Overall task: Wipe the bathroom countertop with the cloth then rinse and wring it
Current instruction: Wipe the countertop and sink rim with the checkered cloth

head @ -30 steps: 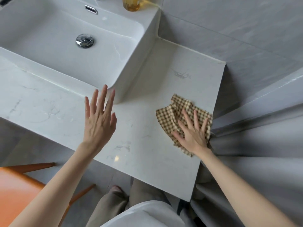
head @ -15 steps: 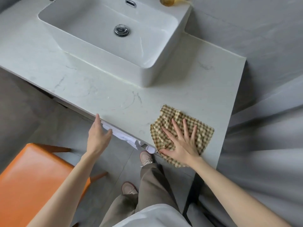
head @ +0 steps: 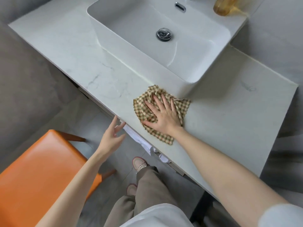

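A tan checked cloth (head: 182,107) lies crumpled on the white marble countertop (head: 229,115), right in front of the white vessel sink (head: 114,35). My right hand (head: 162,113) presses flat on the cloth with fingers spread, pointing toward the sink. My left hand (head: 113,133) hovers off the counter's front edge, fingers apart, holding nothing, its fingertips near the edge.
An orange stool (head: 39,167) stands on the grey floor at the lower left. A white towel (head: 141,143) hangs under the counter's front edge. An amber bottle (head: 224,5) sits on the sink's back right corner. The drain (head: 164,34) is in the basin. The counter's right end meets a grey wall.
My right hand has slid the cloth leftward from the counter's right end to in front of the sink. My left hand has come off the countertop to below its front edge.
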Demonstrator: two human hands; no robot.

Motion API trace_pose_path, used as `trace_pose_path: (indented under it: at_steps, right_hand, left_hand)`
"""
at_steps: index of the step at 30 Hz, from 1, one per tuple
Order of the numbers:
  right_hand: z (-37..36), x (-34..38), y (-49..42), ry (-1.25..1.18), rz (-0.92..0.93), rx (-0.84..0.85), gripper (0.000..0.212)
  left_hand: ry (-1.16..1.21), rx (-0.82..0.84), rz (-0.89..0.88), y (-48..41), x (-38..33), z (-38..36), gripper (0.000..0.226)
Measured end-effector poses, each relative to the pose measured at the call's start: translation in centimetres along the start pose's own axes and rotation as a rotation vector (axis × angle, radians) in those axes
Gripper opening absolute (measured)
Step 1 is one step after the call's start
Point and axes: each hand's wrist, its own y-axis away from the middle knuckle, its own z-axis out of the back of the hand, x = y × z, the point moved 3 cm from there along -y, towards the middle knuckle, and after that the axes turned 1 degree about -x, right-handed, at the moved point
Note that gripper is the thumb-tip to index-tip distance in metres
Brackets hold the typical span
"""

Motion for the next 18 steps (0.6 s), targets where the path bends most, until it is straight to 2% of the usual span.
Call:
trace_pose_path:
  at_steps: [7,12,18]
  right_hand:
    - [-0.1,1.5,-3.5,0.034,0.025,-0.012,0.085]
    - [-0.6,-0.5,1.9,0.081,0.081,0.028,0.088]
    - [-1.4,-4.0,9.7,0.11,0.012,0.067,0.088]
  left_hand:
    - [0.075,0.05,0.031,-0.1,0.4,0.4,0.079]
    - [0.124,0.051,0.042,0.2,0.5,0.1,0.078]
    - [0.278,0.108,0.084,0.5,0.7,0.1,0.072]
